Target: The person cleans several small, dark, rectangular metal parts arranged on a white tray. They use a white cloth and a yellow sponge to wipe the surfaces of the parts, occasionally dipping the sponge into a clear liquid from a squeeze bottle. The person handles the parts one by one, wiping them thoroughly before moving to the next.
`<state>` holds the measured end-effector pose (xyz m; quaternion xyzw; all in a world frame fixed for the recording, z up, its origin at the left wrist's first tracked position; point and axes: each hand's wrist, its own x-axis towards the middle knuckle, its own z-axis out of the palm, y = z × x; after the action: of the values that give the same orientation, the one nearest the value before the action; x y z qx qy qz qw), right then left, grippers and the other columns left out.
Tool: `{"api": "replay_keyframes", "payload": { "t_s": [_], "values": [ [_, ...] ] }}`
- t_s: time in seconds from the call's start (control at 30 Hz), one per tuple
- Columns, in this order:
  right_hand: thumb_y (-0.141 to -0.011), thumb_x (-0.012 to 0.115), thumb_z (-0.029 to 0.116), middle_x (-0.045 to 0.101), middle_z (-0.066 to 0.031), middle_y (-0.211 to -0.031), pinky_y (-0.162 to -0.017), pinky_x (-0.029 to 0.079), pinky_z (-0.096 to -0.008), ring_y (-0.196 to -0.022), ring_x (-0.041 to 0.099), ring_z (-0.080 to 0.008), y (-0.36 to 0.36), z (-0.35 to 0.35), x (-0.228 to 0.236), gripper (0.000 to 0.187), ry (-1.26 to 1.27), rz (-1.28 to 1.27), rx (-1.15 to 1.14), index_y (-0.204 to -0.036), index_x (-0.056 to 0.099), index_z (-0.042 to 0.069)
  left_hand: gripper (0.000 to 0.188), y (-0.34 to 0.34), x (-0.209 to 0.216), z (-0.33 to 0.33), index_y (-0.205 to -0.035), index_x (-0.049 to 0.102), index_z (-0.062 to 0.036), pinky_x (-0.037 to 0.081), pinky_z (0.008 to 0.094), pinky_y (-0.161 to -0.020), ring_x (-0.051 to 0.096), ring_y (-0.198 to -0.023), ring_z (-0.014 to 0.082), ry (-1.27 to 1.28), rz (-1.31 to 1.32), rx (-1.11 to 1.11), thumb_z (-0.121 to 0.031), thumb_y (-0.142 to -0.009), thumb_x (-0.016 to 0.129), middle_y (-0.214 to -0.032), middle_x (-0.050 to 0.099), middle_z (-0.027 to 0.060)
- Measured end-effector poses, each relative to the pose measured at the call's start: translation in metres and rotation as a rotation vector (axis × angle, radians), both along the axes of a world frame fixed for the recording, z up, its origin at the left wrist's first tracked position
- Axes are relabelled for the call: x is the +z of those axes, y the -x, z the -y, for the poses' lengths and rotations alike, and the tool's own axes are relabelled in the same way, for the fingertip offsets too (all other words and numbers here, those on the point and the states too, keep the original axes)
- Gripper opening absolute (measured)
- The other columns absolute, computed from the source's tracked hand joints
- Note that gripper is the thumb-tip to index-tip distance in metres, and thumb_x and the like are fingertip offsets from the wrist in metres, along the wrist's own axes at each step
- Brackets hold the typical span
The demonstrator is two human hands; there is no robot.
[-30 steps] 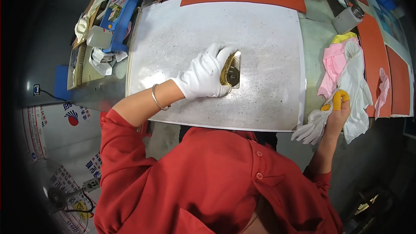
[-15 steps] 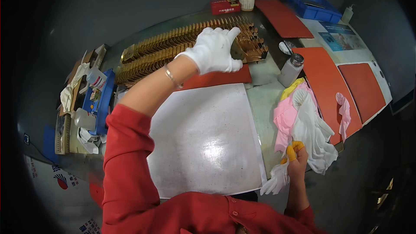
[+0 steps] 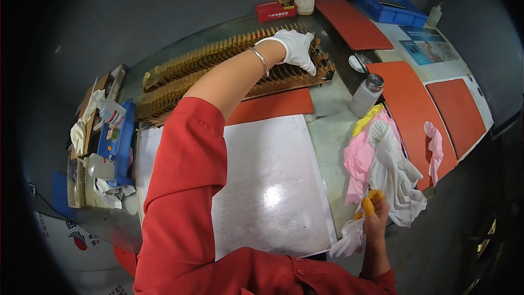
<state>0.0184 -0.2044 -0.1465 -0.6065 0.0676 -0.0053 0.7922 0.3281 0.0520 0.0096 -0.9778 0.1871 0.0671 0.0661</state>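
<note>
My left hand (image 3: 296, 50), in a white glove, reaches over the right end of a long rack (image 3: 191, 74) lined with rows of thin brass-coloured plates. Its thumb and forefinger are spread apart across the plates; the palm hides what lies beneath. Low on the right, my right hand (image 3: 375, 210) has yellow finger cots on its fingertips. It pinches a limp white glove (image 3: 349, 240), which hangs toward me. Just beyond that hand lie a white cloth (image 3: 396, 166), a pink cloth (image 3: 357, 155) and a yellow cloth (image 3: 367, 120).
A white sheet (image 3: 267, 186) and a red-orange mat (image 3: 273, 106) lie before the rack. Right of it stands a metal-topped bottle (image 3: 367, 95). At left is a blue tray (image 3: 123, 147) with bottles. A red box (image 3: 275, 11), white tub (image 3: 304, 1) and blue bin (image 3: 390, 8) stand behind.
My left hand has moved right and lower onto the end of the rack, its arm stretching farther across. My right hand keeps the white glove, having shifted slightly toward me.
</note>
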Motion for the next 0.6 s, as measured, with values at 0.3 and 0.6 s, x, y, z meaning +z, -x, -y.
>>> {"api": "replay_keyframes", "payload": {
  "t_s": [0.3,0.6],
  "values": [
    [-0.085,0.057,0.008,0.052,-0.0038,-0.077,-0.049,0.044,-0.0213,-0.06,0.05,-0.0075,-0.002,0.0,0.0,0.016,0.058,0.032,0.03,-0.095,0.047,0.0,0.109,0.007,0.0,0.004,-0.135,0.026,-0.0005,0.04,0.0376,-0.091,0.052,-0.109,0.032,0.044,-0.034,0.064,-0.059,-0.055,0.071,-0.118,0.053,0.0192],
    [-0.085,0.055,0.007,0.053,-0.0036,-0.077,-0.048,0.042,-0.0207,-0.059,0.049,-0.0073,-0.003,0.001,-0.002,0.013,0.073,0.06,0.059,-0.094,0.048,0.0,0.11,0.067,-0.001,-0.077,-0.134,0.028,0.0,0.034,0.034,-0.1,0.04,-0.12,0.0318,0.112,0.094,0.078,-0.055,-0.053,0.076,-0.13,0.04,0.0214]
  ]
}}
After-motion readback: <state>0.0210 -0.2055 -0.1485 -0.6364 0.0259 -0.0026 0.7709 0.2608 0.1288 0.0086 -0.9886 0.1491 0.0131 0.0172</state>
